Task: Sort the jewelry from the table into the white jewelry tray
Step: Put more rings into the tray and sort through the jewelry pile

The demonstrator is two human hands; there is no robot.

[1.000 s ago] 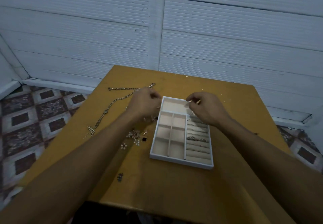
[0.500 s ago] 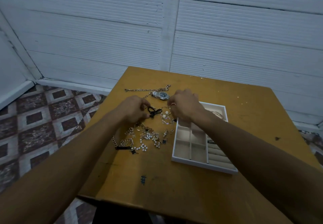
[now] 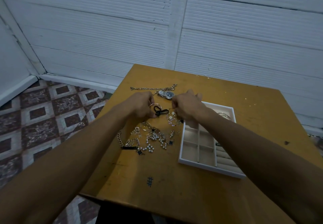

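Sorting barely begun, by the look of it: most of the tangled heap of pearl strands, gold chain links and black clover charms (image 3: 150,140) still spread on the mustard-yellow wooden table (image 3: 174,188), just left of the white compartmented jewelry tray (image 3: 209,167). Inside the tray, only a few thin silver bangles (image 3: 224,115) in the far compartment and something small and dark among the beige ring rolls; square cells near the front bare. Beyond the hands, a silver wristwatch with dark blue dial (image 3: 167,94) and a long gold link chain (image 3: 153,88), both untouched on the wood.

Left hand (image 3: 142,106) curled, fingertips pinched on a thin gold hoop tied with a black cord bow (image 3: 158,110). Right hand (image 3: 187,107) likewise closed, apparently pinching a fine strand hung with clear crystal charms (image 3: 172,119).

Table top scuffed, marked with a small inked hash sign (image 3: 150,181). Behind, white ribbed wall panels; below left, a maroon-and-cream patterned tile floor (image 3: 43,119). Dim light throughout.
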